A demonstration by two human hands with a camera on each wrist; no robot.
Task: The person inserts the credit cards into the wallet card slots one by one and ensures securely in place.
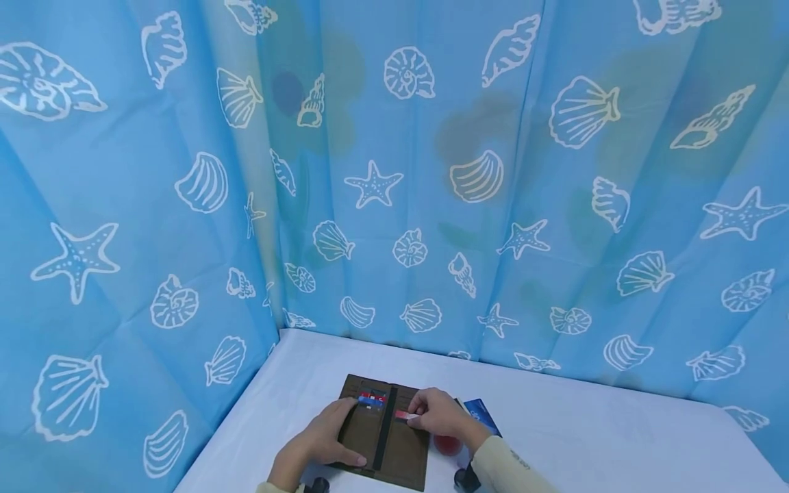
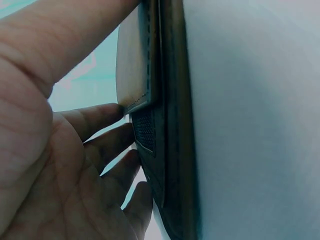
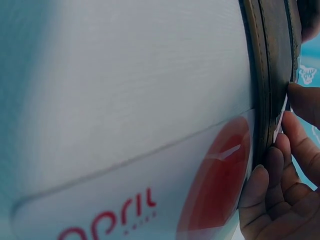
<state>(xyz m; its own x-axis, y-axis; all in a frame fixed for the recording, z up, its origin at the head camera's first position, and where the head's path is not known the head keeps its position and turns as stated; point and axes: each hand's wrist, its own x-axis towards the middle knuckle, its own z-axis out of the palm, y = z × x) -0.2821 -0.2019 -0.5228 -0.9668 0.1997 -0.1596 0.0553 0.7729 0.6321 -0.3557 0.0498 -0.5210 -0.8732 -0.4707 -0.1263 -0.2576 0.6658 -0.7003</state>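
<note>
A brown wallet (image 1: pixel 353 433) lies unfolded on the white table, a dark strap (image 1: pixel 383 428) running down its middle. Red and blue cards (image 1: pixel 370 402) show in the slots of its left half. On that half rests my left hand (image 1: pixel 327 431), fingers spread and fairly straight, thumb near the lower edge. My right hand (image 1: pixel 440 414) pinches a red-and-white card (image 1: pixel 403 415) between thumb and fingers at a slot in the right half. The card's lower part is hidden in the wallet. In the right wrist view, only a thin edge of this card (image 3: pixel 278 125) shows.
Right of the wallet lies a white card with a red circle (image 1: pixel 448 445) and the word "april" (image 3: pixel 115 215). A blue card (image 1: pixel 483 414) lies beyond the right wrist. Blue curtains (image 1: pixel 394 205) with white shell drawings stand behind and left of the table (image 1: pixel 585 438).
</note>
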